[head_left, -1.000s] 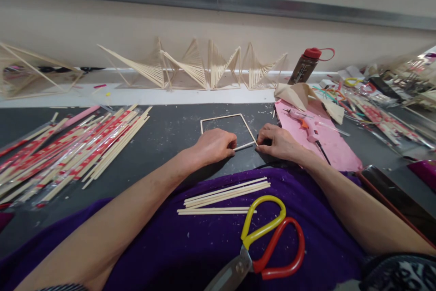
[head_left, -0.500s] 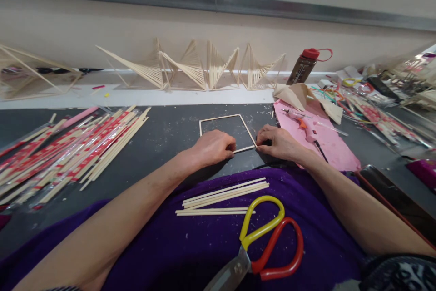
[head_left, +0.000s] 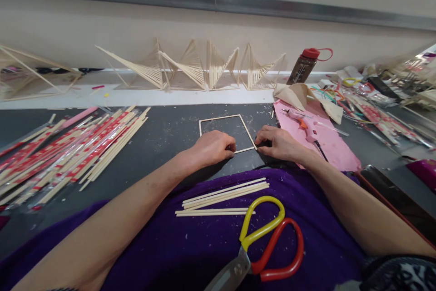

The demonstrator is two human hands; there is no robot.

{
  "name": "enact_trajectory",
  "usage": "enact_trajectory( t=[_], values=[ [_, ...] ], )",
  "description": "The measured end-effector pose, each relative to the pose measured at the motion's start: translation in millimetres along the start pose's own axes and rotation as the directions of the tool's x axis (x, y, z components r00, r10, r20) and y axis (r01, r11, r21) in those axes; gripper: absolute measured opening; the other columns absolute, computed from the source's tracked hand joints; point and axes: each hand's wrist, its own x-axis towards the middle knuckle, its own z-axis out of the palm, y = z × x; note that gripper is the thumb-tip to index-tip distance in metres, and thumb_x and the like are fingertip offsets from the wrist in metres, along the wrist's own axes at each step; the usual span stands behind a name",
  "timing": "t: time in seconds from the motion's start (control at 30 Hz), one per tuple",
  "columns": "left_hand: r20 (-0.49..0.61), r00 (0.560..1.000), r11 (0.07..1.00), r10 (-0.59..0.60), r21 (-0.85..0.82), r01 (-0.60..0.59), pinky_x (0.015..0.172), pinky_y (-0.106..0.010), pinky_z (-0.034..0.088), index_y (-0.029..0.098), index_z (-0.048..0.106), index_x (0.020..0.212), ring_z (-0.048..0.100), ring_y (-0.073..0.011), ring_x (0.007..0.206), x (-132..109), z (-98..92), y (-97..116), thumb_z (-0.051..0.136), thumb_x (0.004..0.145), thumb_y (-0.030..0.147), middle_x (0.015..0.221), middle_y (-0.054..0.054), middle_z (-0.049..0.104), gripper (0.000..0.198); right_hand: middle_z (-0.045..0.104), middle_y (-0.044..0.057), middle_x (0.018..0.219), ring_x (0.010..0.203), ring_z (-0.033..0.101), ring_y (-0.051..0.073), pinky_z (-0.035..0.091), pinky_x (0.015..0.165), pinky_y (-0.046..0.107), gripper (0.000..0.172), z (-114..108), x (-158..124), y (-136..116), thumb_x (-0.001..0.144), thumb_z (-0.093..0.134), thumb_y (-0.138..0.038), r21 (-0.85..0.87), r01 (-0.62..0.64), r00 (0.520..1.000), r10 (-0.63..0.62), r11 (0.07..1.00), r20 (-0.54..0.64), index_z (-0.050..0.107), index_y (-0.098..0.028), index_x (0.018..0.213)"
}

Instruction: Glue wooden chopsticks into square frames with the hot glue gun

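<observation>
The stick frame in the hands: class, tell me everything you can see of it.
The stick frame is a four-sided outline of thin, straight, pale sticks that look wooden, meeting at the three visible corners. Its middle is open, and it appears to lie flat on the dark table. The left hand holds its near side, hiding the near left corner; the right hand holds the near right corner.

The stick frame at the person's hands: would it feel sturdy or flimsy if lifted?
The stick frame is probably very light, being just thin sticks around an open middle. Its sides look straight, so each may feel fairly stiff. The corners would likely be its fragile spots, since only slim stick ends meet there; a sideways push might skew it.
</observation>
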Motion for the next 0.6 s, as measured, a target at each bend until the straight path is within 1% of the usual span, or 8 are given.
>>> enact_trajectory(
  t=[0.3,0.6],
  values=[
    [-0.008,1.000,0.999,0.012,-0.032,-0.013,0.062,-0.024,0.037,0.022,0.067,0.086,0.060,-0.0156,0.076,-1.4,0.5,-0.4,0.054,0.075,0.027,0.082,-0.002,0.069,0.018,0.059,0.003,0.085,0.074,0.054,0.013,0.040,0.066,0.024,0.010,1.1,0.6,-2.6,0.076,0.058,-0.023,-0.017,-0.014,1.000,0.014,1.000,-0.015,0.064,-0.018,0.082],
    [-0.015,1.000,0.999,0.012,-0.031,-0.012,0.063,-0.024,0.038,0.023,0.067,0.085,0.060,-0.0160,0.076,-0.4,2.2,-1.3,0.055,0.074,0.026,0.082,-0.001,0.069,0.016,0.058,0.003,0.085,0.074,0.054,0.013,0.039,0.066,0.023,0.010,1.9,0.6,-4.1,0.076,0.058,-0.022,-0.034,-0.027,0.999,0.026,0.999,-0.021,0.065,-0.018,0.082]
  ],
)
